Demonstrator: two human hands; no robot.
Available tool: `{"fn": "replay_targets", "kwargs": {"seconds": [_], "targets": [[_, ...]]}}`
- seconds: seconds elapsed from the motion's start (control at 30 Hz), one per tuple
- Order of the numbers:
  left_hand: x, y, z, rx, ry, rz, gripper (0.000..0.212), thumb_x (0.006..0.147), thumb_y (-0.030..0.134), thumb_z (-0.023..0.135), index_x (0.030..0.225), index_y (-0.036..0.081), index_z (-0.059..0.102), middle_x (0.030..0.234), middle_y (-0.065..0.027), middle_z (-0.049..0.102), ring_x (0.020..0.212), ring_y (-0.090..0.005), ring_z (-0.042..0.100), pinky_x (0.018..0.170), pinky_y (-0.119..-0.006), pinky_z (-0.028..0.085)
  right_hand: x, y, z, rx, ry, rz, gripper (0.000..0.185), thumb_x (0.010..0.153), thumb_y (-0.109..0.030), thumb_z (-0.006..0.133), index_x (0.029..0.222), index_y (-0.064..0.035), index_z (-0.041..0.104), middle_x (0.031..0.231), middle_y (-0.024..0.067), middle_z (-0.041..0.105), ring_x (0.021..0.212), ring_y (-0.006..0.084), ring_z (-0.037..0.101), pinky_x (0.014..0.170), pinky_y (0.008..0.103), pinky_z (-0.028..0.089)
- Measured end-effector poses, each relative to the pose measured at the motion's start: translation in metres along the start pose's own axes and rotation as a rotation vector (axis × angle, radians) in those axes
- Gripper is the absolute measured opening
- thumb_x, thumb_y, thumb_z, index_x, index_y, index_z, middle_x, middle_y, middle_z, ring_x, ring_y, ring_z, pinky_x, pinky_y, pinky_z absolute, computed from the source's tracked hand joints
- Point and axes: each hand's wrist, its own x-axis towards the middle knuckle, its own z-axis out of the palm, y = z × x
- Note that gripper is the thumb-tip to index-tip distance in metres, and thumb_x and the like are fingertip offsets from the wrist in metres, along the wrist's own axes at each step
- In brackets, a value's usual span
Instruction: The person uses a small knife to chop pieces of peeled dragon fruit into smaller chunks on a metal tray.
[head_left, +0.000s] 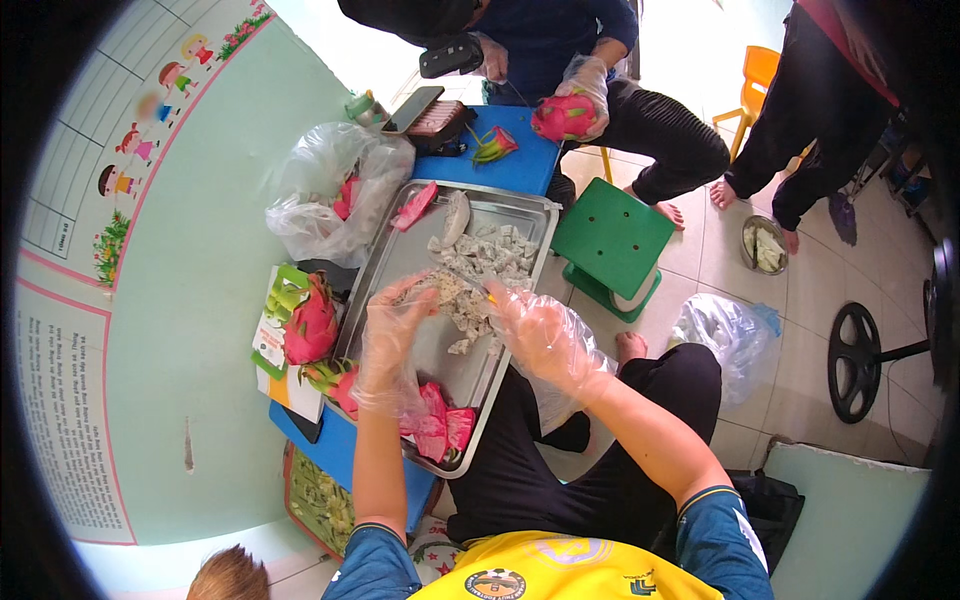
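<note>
In a clear plastic glove, my left hand (401, 311) holds a piece of peeled white dragon fruit (442, 289) above a metal tray (442, 360). My right hand (536, 326), also gloved, grips a knife (469, 281) by its yellowish handle, its blade at the fruit piece. Cut chunks of speckled white dragon fruit (495, 251) lie in the tray below and beyond my hands. A long peeled piece (456, 217) rests near the tray's far end, beside a strip of pink peel (415, 207). More pink peel (433, 427) is piled at the near end.
Whole dragon fruits (310, 326) sit left of the tray, by a clear plastic bag (337, 187) of peel. A person across the blue table (487, 169) holds a dragon fruit (564, 117) and a knife. A green scale (615, 236) stands at the right; another person stands beyond.
</note>
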Motion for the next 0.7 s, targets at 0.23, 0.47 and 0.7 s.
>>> {"fn": "replay_targets", "kwargs": {"seconds": [0.23, 0.47, 0.7], "targets": [[-0.003, 0.013, 0.009, 0.09, 0.025, 0.069, 0.031, 0.099, 0.007, 0.076, 0.129, -0.001, 0.074, 0.108, -0.0048, 0.075, 0.097, -0.0109, 0.068, 0.091, -0.028, 0.056, -0.002, 0.0, -0.001, 0.04, 0.061, -0.025, 0.054, 0.1, -0.017, 0.064, 0.15, -0.002, 0.049, 0.094, 0.0229, 0.069, 0.071, 0.0404, 0.069, 0.062, 0.0501, 0.054], [-0.003, -0.004, 0.013, 0.058, 0.006, 0.156, 0.028, 0.098, 0.003, 0.075, 0.126, 0.0, 0.075, 0.121, -0.006, 0.073, 0.112, -0.0119, 0.064, 0.099, -0.028, 0.053, 0.003, 0.0, -0.003, 0.11, -0.022, 0.026, 0.06, 0.093, -0.014, 0.067, 0.148, 0.0046, 0.052, 0.093, 0.0263, 0.071, 0.081, 0.0427, 0.072, 0.072, 0.0513, 0.059], [-0.002, -0.013, 0.017, 0.079, 0.04, 0.194, 0.026, 0.098, 0.002, 0.074, 0.125, -0.001, 0.076, 0.121, -0.0077, 0.074, 0.112, -0.0131, 0.065, 0.1, -0.028, 0.052, 0.009, 0.004, 0.004, 0.096, -0.045, 0.038, 0.061, 0.094, -0.016, 0.066, 0.149, 0.0034, 0.05, 0.092, 0.0268, 0.072, 0.081, 0.0434, 0.073, 0.071, 0.0531, 0.059]]}}
